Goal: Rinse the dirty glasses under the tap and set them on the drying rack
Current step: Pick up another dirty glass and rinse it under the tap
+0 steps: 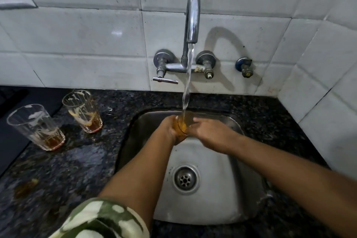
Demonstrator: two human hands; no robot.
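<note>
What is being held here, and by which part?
A glass under the running tap: left hand grips its side, right hand holds the opposite side.

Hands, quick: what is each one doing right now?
Left hand: grips the glass under the running water.
Right hand: fingers lie against the glass's other side; a full grip cannot be told.
</note>
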